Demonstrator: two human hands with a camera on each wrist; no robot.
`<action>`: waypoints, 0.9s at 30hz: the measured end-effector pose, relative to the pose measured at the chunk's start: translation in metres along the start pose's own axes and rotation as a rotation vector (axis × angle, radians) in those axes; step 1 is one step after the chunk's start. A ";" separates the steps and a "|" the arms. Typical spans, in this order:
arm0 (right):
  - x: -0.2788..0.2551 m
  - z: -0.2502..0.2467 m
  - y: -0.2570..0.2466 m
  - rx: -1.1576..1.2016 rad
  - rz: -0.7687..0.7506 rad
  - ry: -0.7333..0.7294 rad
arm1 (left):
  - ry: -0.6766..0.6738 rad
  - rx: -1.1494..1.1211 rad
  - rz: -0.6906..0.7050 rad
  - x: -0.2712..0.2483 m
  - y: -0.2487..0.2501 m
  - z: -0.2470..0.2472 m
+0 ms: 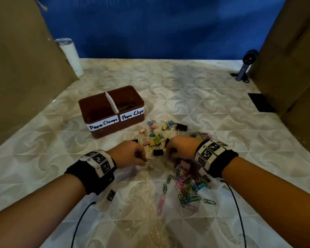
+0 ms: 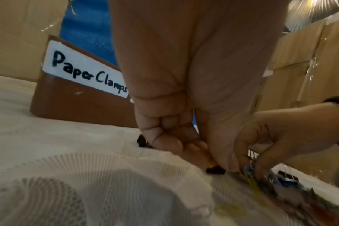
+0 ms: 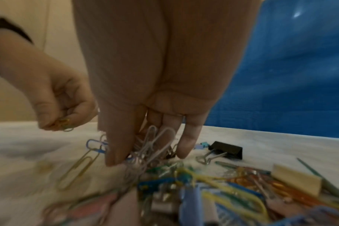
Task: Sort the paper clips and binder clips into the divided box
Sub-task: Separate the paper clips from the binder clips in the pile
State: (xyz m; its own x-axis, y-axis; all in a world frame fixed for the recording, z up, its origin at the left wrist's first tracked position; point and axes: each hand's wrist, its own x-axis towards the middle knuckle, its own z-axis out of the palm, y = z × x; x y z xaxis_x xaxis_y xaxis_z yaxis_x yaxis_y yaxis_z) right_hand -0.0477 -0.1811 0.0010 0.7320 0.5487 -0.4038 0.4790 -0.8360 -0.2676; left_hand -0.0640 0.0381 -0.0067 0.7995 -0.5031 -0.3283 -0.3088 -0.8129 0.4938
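A brown divided box (image 1: 113, 126) stands left of centre, labelled "Paper Clamps" on its left half and "Paper Clips" on its right half, where a few clips lie. Coloured binder clips (image 1: 157, 138) are scattered beyond my hands, and a heap of paper clips (image 1: 186, 188) lies under my right wrist. My left hand (image 1: 143, 159) pinches a few yellow and green paper clips (image 3: 64, 123) just above the cloth. My right hand (image 3: 145, 156) grips a bunch of paper clips (image 3: 153, 143) lifted from the heap. A black binder clip (image 3: 226, 149) lies just past its fingers.
Cardboard walls stand at left (image 1: 21, 77) and right (image 1: 293, 68), with a blue backdrop behind. A white tumbler (image 1: 71, 56) stands at the back left, a small camera on a stand (image 1: 245, 67) at the back right, and a black pad (image 1: 260, 102) beside the right wall.
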 end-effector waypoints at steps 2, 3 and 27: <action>-0.002 -0.012 0.005 0.056 0.007 0.086 | -0.014 -0.013 0.004 -0.002 -0.003 -0.015; -0.003 -0.020 0.007 0.089 0.022 0.128 | -0.013 -0.017 0.009 -0.003 -0.005 -0.025; 0.142 -0.085 -0.024 0.729 0.053 0.836 | 0.582 -0.189 -0.143 0.055 -0.043 -0.120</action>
State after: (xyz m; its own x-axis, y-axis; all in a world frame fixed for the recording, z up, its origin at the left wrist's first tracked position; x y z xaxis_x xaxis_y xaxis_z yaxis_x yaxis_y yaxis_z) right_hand 0.0859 -0.0833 0.0245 0.9709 0.1080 0.2137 0.2388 -0.5061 -0.8287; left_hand 0.0552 0.0802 0.0509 0.9920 -0.1081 0.0645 -0.1245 -0.7676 0.6287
